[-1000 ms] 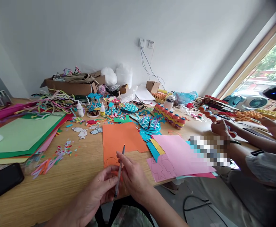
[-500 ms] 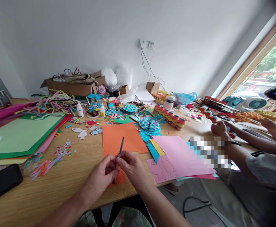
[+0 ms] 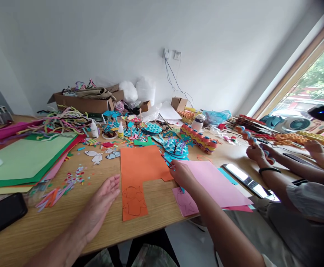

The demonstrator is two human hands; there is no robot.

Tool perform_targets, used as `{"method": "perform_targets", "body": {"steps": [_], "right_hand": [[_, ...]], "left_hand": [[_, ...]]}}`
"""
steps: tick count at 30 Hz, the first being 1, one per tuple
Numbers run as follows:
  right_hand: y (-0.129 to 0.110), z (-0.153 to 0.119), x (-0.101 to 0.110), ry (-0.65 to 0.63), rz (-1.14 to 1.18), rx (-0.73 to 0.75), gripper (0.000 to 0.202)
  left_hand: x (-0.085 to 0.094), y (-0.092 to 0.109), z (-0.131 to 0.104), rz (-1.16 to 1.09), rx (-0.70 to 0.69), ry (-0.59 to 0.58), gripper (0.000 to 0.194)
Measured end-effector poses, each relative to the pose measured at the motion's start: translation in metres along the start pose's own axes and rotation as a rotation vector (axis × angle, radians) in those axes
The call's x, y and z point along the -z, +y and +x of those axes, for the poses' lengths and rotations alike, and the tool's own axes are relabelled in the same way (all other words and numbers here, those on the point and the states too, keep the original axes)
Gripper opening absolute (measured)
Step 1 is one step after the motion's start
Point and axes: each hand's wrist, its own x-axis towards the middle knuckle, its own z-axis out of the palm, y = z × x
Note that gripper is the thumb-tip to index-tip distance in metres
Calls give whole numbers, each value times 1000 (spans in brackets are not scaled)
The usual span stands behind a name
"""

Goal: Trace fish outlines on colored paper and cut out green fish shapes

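Note:
My right hand is closed on a dark pen, over the border between the orange and pink sheets. My left hand hangs above the bare wood with nothing in it, fingers stretched out. Between the two lies the orange paper, with a notch cut from its lower right. Two fish outlines are drawn on its lower strip. On the right is the pink paper; a smaller pink piece with a fish drawing sits partly behind my right forearm.
Paper scraps, cut-out fish and glue bottles lie to the left and behind. A stack of coloured paper and a black phone are far left. At right, a person's hands hold a wavy coloured strip near another phone.
My hands have parted: the left moved left and opened, the right moved right with the pen. The fish outlines on the orange paper are now uncovered.

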Motion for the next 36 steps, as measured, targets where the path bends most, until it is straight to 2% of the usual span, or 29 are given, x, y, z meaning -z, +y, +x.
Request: {"method": "perform_targets", "body": {"steps": [4, 9, 15, 18, 20, 25, 30, 34, 36], "right_hand": [[3, 15, -12, -50, -33, -27, 21], [5, 27, -14, -96, 35, -54, 23], [-9, 29, -2, -262, 264, -46, 34], [-20, 29, 9, -332, 354, -18, 28], [-29, 25, 17, -335, 396, 16, 24], [-61, -1, 38, -227, 434, 145, 21], [-85, -40, 66, 52, 452, 438, 24], [-83, -66, 85, 281, 598, 406, 25], [-76, -77, 91, 398, 661, 381, 23]], "left_hand": [[-4, -5, 0, -61, 22, -21, 52], [-5, -6, 3, -79, 40, -33, 58], [-1, -7, 5, -86, 68, -47, 56], [1, -8, 5, -90, 64, -41, 52], [2, -8, 5, -94, 56, -35, 49], [2, -4, 9, -140, 45, 59, 45], [0, 7, 10, -157, 90, 93, 44], [-2, 12, 5, -166, 158, 15, 48], [-6, 11, 1, -238, 211, -131, 55]]}}
